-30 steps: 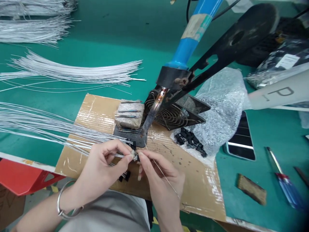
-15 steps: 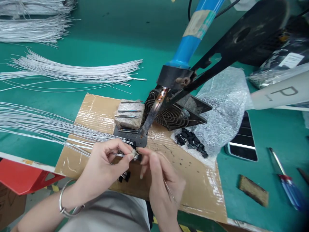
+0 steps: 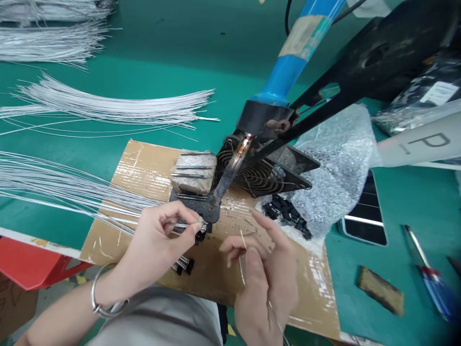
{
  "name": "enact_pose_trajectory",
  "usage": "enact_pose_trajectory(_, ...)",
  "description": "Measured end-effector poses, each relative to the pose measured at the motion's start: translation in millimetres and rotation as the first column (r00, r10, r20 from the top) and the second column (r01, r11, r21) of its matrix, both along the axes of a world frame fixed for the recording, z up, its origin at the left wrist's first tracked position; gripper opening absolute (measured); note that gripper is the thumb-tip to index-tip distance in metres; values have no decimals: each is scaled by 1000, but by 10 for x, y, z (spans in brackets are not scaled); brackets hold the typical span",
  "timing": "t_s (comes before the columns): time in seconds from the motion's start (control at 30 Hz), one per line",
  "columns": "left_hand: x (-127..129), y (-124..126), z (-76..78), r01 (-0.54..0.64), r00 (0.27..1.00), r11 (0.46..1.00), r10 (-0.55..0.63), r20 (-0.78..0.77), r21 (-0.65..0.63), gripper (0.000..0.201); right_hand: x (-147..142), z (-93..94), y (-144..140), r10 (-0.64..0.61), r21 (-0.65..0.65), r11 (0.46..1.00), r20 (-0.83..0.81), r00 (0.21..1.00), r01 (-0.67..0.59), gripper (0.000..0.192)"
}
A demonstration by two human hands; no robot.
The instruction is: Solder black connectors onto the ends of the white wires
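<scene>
Pinching a thin white wire (image 3: 108, 204) end at frame centre, left hand (image 3: 158, 240) fingers were clamped by the soldering iron tip (image 3: 216, 197). Right hand (image 3: 262, 269) fingers gripped solder wire (image 3: 242, 262), lower centre. Wire looked light, springy, likely best held near its end.

The person's left hand (image 3: 158, 238) and right hand (image 3: 262, 271) are both bare, with no gloves, and no rings can be made out on the fingers that show. Both forearms are uncovered as far as the bottom edge of the picture, so no sleeve is in sight. A thin silver metal bangle (image 3: 104, 298) circles the left wrist, a plain round band with a smooth shine, sitting loosely. The fingernails are short and unpainted. Below and between the arms lies a stretch of plain grey cloth (image 3: 162, 317), the person's garment, smooth and without print, with a soft fold running across it.
</scene>
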State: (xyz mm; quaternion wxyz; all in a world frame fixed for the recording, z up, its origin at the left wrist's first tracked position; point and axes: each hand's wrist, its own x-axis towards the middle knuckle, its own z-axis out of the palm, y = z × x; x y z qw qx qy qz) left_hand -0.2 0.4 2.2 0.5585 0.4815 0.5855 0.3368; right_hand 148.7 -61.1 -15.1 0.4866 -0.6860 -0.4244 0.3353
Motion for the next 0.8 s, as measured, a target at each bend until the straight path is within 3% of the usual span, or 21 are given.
enact_pose_trajectory(0.07, 10, 17, 4, 1, 1000, 1000, -1, -14, -3, 8, 17, -7, 9, 11, 33, 999, -11, 1000, -11, 16)
enact_pose_trajectory(0.17, 22, 36, 3, 2, 1000, 1000, -2, -25, -7, 8, 54, -10, 43, 74, 55, 996, -8, 997, -74, 30)
enact_pose_trajectory(0.37, 30, 57, 15, 13, 997, 1000, -12, -74, 4, 11, 38, 10, 133, 165, 109, 983, -146, 975, -150, 22)
enact_pose_trajectory(0.57, 56, 136, 30, 15, 996, 1000, -14, -93, 7, 11, -32, 44, 169, 67, 32, 998, -341, 938, -60, 19)
enact_pose_trajectory(0.8, 90, 216, 61, -16, 996, 1000, 16, -83, 6, 9, 9, 95, 257, 38, -20, 999, -394, 918, -50, 23)
